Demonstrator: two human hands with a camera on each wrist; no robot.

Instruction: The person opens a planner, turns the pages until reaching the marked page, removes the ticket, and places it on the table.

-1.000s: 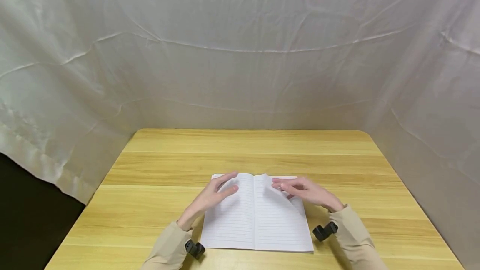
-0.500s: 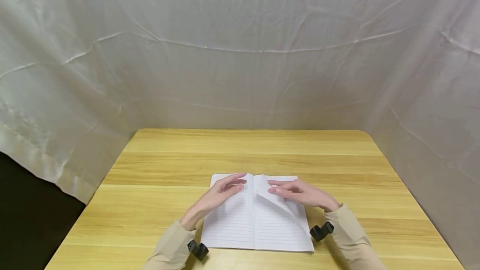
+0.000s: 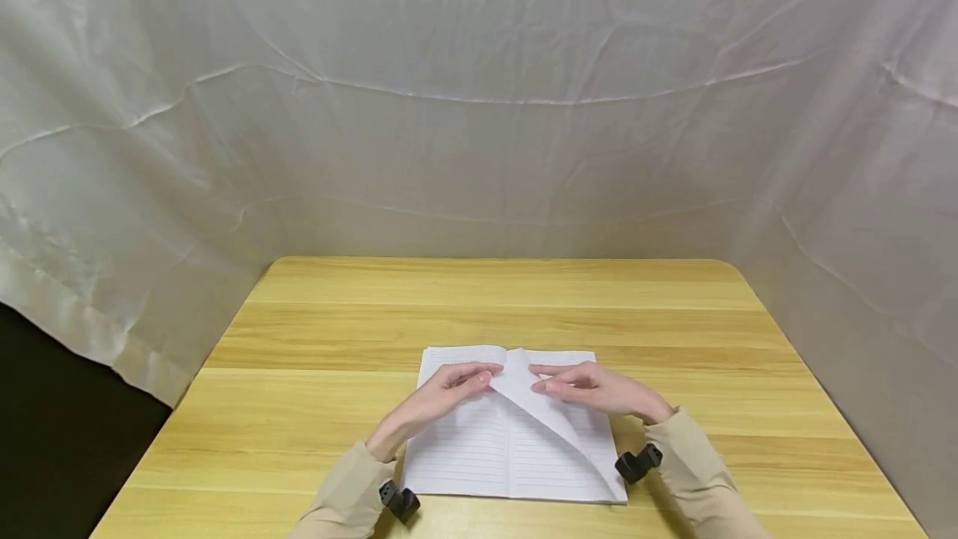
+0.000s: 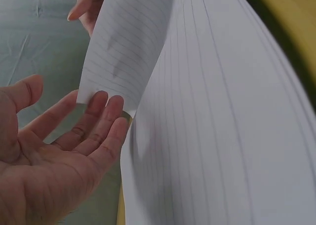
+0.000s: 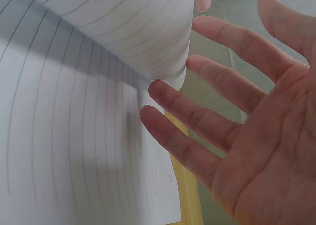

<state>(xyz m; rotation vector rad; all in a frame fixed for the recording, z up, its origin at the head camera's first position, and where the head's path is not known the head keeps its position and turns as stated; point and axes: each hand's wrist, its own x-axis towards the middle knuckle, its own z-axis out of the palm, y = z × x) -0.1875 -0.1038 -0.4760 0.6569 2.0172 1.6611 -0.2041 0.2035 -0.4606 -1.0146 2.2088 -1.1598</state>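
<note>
A lined notebook (image 3: 456, 460) lies spread open near the front of the table. One page (image 3: 533, 403) is raised from its right half and curls leftward over the spine. My left hand (image 3: 430, 406) is at the turned page's free corner; the left wrist view has its fingertips (image 4: 116, 104) against the paper, thumb standing apart. On the page's other side is my right hand (image 3: 609, 391). Its fingers (image 5: 217, 77) are spread and nearly straight in the right wrist view, tips at the paper, with the thumb (image 5: 281, 18) well away.
The wood-grain table (image 3: 337, 323) extends around the notebook to a rounded far edge. A pale curtain (image 3: 479, 148) hangs behind it and along both sides. Black wrist cameras (image 3: 399, 501) sit at both beige sleeves (image 3: 703, 472).
The page has lifted from the right half and swung left across the spine. The right hand has moved slightly left along with it, while the left hand has come right to meet its corner.
</note>
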